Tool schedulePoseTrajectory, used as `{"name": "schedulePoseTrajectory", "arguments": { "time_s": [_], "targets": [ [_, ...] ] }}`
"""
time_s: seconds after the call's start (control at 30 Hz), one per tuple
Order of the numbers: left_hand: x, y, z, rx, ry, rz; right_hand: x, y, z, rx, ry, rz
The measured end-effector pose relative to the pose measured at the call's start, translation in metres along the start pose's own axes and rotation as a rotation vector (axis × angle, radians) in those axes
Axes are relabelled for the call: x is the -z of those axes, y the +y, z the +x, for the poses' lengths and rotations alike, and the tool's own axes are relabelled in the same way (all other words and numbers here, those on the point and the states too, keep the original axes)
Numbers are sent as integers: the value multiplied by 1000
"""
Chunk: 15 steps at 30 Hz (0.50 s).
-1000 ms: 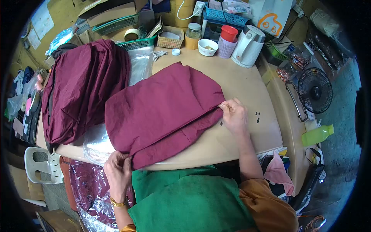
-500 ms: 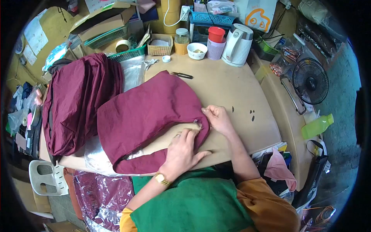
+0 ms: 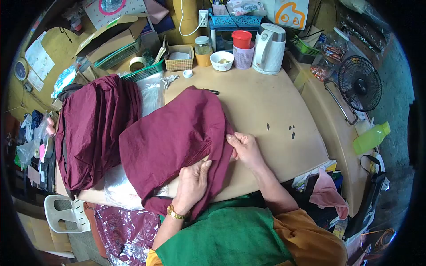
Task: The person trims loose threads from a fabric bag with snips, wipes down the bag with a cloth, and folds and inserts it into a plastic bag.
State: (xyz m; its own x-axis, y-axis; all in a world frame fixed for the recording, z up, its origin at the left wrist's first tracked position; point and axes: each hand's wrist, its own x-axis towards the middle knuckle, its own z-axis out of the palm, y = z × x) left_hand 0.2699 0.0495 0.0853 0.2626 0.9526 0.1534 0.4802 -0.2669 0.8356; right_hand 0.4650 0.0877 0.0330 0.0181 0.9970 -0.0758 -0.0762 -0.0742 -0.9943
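Note:
A maroon cloth piece, with a strap-like band curving along its right and lower side, lies on the tan worktable. My left hand is closed on the band near its lower part, thumb on top. My right hand pinches the cloth's right edge between thumb and fingers. Beyond the top of the cloth, thread snips show only in part, the rest being covered. To the left rises a folded stack of maroon cloth. Clear plastic lies partly under both.
At the back stand a white kettle, a red-lidded container, a white bowl, a jar and a wicker basket. Right of the table are a black fan and a green bottle. Small dark scraps dot the tabletop.
The band has been drawn leftward and its loop has narrowed. My left hand has shifted left and down, and my right hand slightly lower. The cloth now covers most of the snips.

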Motion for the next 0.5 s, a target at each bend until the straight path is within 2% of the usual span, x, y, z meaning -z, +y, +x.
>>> {"name": "schedulePoseTrajectory", "arguments": {
  "time_s": [0.03, 0.07, 0.1, 0.2, 0.27, 0.37, 0.43, 0.47, 0.5],
  "targets": [
    [7, -1, 1, 5, -13, 137, -4, -3, -3, 110, 76, -168],
    [5, 1, 4, -137, 138, 136, -7, 10, 4, 242, 164, -298],
    [0, 4, 7, -277, 288, 133, -7, 12, 3, 241, 164, -292],
    [1, 26, 13, -245, 347, 268, -18, -8, -6, 272, 213, -358],
    [2, 16, 19, -227, 304, 306, -25, -7, -10, 346, 178, -274],
    [5, 2, 25, -232, 282, 327, -21, 0, -14, 304, 222, -202],
    [7, -2, 27, -51, 154, 102, -16, 7, -15, 289, 198, -173],
    [6, -9, 28, 26, 92, -53, -16, 5, -18, 184, 173, -82],
    [3, -12, 28, 28, 90, -54, -16, 4, -20, 81, 148, 10]
  ]
}}
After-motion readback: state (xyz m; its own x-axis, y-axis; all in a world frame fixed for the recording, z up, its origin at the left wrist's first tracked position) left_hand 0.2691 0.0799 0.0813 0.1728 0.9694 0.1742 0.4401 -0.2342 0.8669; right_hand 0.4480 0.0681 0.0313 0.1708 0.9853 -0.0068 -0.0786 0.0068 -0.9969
